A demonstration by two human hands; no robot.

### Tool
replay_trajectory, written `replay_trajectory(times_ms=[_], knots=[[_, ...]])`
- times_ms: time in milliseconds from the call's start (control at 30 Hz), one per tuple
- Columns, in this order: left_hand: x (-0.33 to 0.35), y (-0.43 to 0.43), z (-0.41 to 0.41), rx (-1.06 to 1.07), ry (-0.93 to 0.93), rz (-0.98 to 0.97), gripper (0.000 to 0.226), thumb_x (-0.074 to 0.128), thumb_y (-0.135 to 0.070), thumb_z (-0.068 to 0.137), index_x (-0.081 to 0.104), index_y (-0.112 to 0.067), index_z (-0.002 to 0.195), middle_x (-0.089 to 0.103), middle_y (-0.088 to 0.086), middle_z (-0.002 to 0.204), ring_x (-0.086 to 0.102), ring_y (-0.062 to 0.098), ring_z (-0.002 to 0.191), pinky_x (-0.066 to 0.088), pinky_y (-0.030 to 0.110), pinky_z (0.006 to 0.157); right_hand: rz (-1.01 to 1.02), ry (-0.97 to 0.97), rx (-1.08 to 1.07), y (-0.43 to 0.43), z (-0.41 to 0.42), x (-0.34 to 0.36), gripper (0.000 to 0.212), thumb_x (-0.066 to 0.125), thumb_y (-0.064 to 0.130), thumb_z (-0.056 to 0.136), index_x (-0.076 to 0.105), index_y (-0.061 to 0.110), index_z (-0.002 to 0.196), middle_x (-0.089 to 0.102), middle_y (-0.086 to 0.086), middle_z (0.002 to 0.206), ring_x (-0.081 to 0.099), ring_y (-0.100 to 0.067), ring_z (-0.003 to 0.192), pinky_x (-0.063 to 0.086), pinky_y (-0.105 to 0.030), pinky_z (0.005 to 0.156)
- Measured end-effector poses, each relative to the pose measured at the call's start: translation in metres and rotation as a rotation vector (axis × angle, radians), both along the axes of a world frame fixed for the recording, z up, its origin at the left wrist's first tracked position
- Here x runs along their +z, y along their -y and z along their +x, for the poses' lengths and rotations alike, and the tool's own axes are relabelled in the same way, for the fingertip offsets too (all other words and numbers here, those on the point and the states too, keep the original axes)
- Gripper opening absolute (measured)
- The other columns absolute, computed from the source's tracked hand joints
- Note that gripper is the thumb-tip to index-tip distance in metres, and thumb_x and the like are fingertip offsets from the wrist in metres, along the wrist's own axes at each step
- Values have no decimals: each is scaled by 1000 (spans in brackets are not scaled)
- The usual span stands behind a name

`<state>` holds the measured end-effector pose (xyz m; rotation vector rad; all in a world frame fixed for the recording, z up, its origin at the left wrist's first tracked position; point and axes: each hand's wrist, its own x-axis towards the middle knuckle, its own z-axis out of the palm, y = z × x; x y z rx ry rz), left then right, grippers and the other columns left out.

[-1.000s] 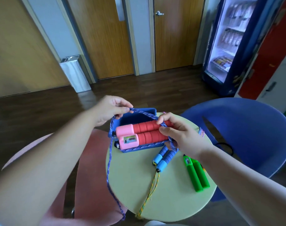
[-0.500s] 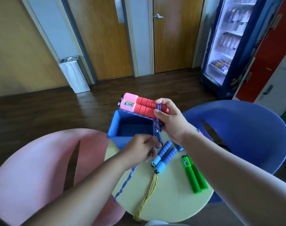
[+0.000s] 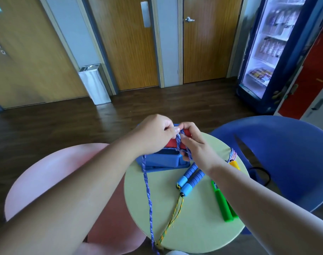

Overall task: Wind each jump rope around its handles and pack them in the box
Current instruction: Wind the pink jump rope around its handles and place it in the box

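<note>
My right hand grips the red handles of a jump rope above the blue box. My left hand pinches that rope's blue cord at the top of the handles. The cord wraps around the handles, then trails down across the round green table and off its near edge. The pink ends of the handles are hidden behind my left hand. A second jump rope with blue foam handles and a yellow-green cord lies on the table. A third rope's green handles lie to the right.
A pink chair stands to the left of the table and a blue chair to the right. An orange handle end shows past my right wrist. A metal bin and a drinks fridge stand by the far walls.
My left hand has risen from the table's level up to the top of the red handles, carrying the blue cord over them. The handles have turned and come lower, over the box.
</note>
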<state>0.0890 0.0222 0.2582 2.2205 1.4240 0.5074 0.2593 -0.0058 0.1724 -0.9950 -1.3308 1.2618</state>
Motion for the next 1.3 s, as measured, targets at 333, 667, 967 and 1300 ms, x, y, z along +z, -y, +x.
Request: replay_trajectory(times_ms=[333,667,967,1300], knots=[[29,-1,22,-54,-187,107,32,54,-40,104,74,-24,84,56,-9,65,54,10,55,41,24,47,204,149,-195,2,2,9,39,73,21,95,51,31,126,65,13,98,65,-8,86,57,-26,72],[29,-11,22,-83,-140,90,31,60,-46,100,67,-35,72,59,-15,66,55,7,63,37,24,56,211,68,-242,12,3,14,26,67,12,97,53,26,113,63,-5,87,57,-22,60,53,-41,51],[48,-24,4,-75,48,-216,26,85,-39,83,72,-16,84,61,-4,60,45,10,49,37,26,46,281,47,-186,24,4,9,25,58,5,103,57,29,105,53,-15,100,51,-22,55,53,-38,49],[61,-42,-9,-172,26,-280,14,74,-6,92,76,-20,96,80,2,92,73,13,85,48,26,63,245,111,-149,29,4,10,35,56,6,103,68,38,93,53,-10,102,50,-13,54,51,-32,49]])
